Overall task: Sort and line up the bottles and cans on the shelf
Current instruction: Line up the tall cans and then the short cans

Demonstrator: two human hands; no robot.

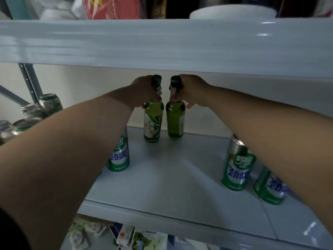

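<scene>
Both arms extended fwd, forearms bare, converging twd center. Left hand (144,92) and right hand (189,91) each closed in a fist-type grip, knuckles up, hands near but apart.

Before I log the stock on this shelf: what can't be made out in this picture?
- Can beside the left forearm: the arm covers its top and left side.
- Two cans at right: the right forearm crosses them.
- Cans at far left: dim and blurred, labels unreadable.
- Bottle necks: each hand's grip, left hand and right hand, hides them.
- Right bottle: label faces away.
</scene>
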